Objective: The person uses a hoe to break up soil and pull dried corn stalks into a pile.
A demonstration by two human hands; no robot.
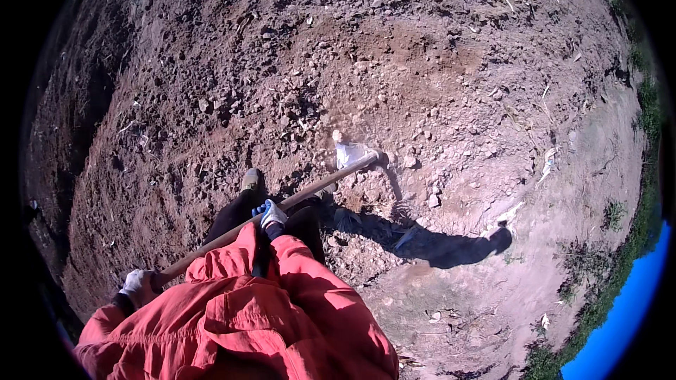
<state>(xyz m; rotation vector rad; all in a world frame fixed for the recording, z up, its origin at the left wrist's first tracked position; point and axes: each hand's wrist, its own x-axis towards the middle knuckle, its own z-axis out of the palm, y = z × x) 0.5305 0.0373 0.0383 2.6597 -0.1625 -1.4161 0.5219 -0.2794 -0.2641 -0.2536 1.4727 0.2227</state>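
A hoe with a long wooden handle (311,188) slants across my body from lower left to upper right. Its bright metal blade (349,154) rests at the broken soil, with a pale clod (337,136) at its far edge. My left hand (139,287), in a pale glove, grips the rear end of the handle. Farther up the shaft, my right hand (271,214) is closed around the wood in a white and blue glove. Red jacket sleeves cover both arms. One shoe (251,179) shows just left of the handle; the other foot is mostly hidden behind it.
Loose clods and stones (296,100) cover the ground ahead, with dry stalk scraps (507,2) scattered about. My shadow (449,248) stretches right. Smoother packed earth (597,169) lies at the right, bordered by green plants (647,111). A dark furrow (100,116) runs along the left.
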